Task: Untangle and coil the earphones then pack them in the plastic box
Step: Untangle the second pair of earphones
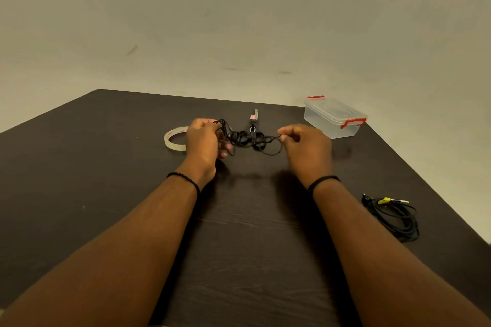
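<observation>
Black tangled earphones point(248, 139) hang in a knot between my two hands, just above the dark table point(106, 167). My left hand point(203, 142) grips one side of the tangle, fingers closed around several loops. My right hand point(305, 148) pinches a strand of the cord at its right end between thumb and fingers. A clear plastic box point(333, 118) with red clips stands at the far right of the table, its lid on, apart from my hands.
A roll of clear tape point(174, 139) lies just left of my left hand. A small grey object point(254, 116) lies behind the tangle. A second coiled black cable with a yellow tag point(393, 216) rests near the table's right edge.
</observation>
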